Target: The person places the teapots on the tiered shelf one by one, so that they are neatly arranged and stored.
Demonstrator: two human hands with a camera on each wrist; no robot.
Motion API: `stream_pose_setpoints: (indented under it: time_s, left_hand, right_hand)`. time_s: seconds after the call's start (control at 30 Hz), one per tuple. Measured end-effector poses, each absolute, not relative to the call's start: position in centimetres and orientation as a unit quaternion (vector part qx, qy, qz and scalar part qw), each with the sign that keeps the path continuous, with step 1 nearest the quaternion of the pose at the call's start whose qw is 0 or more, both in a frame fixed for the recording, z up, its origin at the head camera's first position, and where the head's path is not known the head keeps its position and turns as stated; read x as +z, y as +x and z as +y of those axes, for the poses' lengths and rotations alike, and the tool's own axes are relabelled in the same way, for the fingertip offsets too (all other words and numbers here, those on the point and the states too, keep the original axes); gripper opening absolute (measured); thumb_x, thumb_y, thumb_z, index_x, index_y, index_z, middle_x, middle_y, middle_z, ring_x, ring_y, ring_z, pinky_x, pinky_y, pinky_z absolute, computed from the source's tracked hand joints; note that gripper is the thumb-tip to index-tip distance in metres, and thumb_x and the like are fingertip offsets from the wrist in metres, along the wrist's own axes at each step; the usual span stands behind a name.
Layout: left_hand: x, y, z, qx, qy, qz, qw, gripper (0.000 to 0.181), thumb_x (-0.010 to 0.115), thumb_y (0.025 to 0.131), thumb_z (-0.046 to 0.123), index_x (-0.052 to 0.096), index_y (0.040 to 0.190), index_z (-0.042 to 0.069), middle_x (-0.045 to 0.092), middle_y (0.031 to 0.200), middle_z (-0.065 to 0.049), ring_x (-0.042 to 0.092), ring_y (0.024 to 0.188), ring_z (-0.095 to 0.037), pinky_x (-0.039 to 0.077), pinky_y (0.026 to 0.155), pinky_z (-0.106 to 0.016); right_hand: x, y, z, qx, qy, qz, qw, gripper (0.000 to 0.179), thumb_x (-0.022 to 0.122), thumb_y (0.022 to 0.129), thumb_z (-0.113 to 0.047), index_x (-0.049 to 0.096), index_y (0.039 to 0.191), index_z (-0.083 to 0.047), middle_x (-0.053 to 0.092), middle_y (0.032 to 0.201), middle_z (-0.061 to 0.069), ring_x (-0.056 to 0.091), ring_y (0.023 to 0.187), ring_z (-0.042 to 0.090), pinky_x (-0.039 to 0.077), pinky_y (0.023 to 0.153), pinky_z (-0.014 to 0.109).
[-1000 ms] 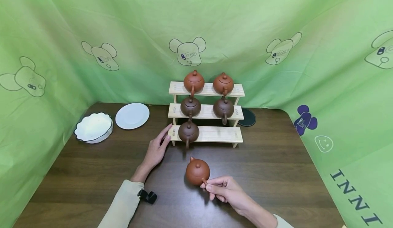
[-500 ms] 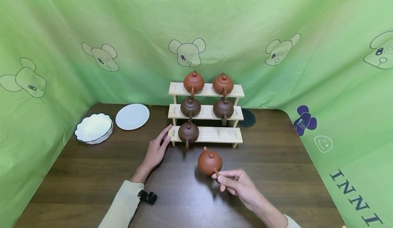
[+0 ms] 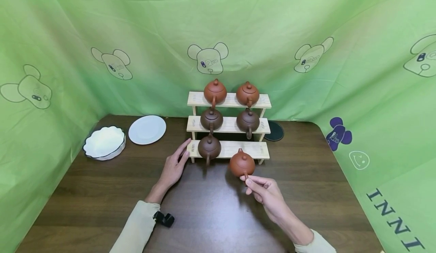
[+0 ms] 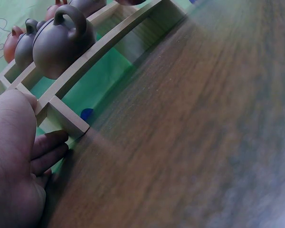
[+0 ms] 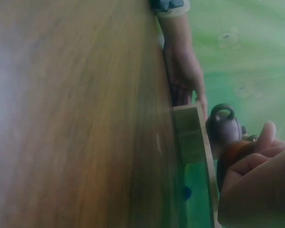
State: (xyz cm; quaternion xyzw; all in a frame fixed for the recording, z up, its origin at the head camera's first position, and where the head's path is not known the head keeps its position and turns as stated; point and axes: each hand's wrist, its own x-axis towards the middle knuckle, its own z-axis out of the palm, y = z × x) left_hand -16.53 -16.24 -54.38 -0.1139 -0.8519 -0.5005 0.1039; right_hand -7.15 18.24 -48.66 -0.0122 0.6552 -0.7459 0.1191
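My right hand pinches the handle of a reddish-brown teapot between thumb and fingers. This teapot hangs above the table, just in front of the lowest step's right half, spout pointing at the stand. My left hand touches the left end of the three-step wooden stand, its fingers extended along the end, as the left wrist view shows too. A dark brown teapot sits on the lowest step's left. Two dark teapots, left and right, occupy the middle step; two reddish ones, left and right, the top.
On the table's left lie a white scalloped dish and a flat white plate. Behind the stand's right side is a dark round coaster. Green printed cloth hangs around the wooden table.
My right hand has carried the reddish teapot forward and to the right, from in front of the stand up to the lowest step. The left hand has stayed at the stand's end.
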Motion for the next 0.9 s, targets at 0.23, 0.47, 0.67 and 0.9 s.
stream_pose_setpoints:
  time_s: [0.23,0.47,0.67,0.9]
  left_hand:
    - [-54.5,-16.6,-16.1,-0.501,-0.124,-0.845,0.137,0.047,0.056,0.119,0.031,0.057,0.164,0.018,0.073,0.143,-0.015,0.068,0.115,-0.027,0.052,0.104,-0.060]
    - [-55.3,-16.9,-16.3,-0.499,-0.138,-0.842,0.154,0.047,0.056,0.118,0.033,0.058,0.164,0.022,0.071,0.149,-0.012,0.070,0.125,-0.026,0.054,0.105,-0.051]
    - [-55.6,-17.1,-16.4,-0.500,-0.144,-0.839,0.157,0.047,0.056,0.119,0.033,0.058,0.164,0.023,0.066,0.155,-0.011,0.068,0.133,-0.029,0.053,0.105,-0.047]
    - [-55.6,-17.1,-16.5,-0.495,-0.137,-0.845,0.150,0.047,0.056,0.119,0.034,0.057,0.165,0.025,0.068,0.152,-0.011,0.069,0.128,-0.026,0.053,0.106,-0.047]
  right_hand:
    - [-49.2,-8.3,17.7,-0.760,0.005,0.646,0.072,0.021,0.069,0.108,-0.002,0.079,0.123,0.009,0.074,0.075,-0.005,0.033,0.052,0.000,0.016,0.052,0.030]
    - [-49.4,-9.4,17.3,-0.758,0.012,0.649,0.055,0.026,0.069,0.107,-0.002,0.075,0.126,0.016,0.074,0.075,-0.005,0.034,0.052,0.001,0.018,0.053,0.026]
    - [-49.5,-10.4,17.0,-0.761,0.026,0.647,0.038,0.021,0.069,0.107,0.000,0.078,0.123,0.011,0.074,0.074,-0.006,0.034,0.051,0.001,0.020,0.053,0.024]
    - [-49.4,-11.4,16.7,-0.761,0.032,0.648,0.024,0.014,0.071,0.108,-0.005,0.084,0.108,-0.002,0.076,0.078,-0.008,0.034,0.051,0.001,0.024,0.052,0.021]
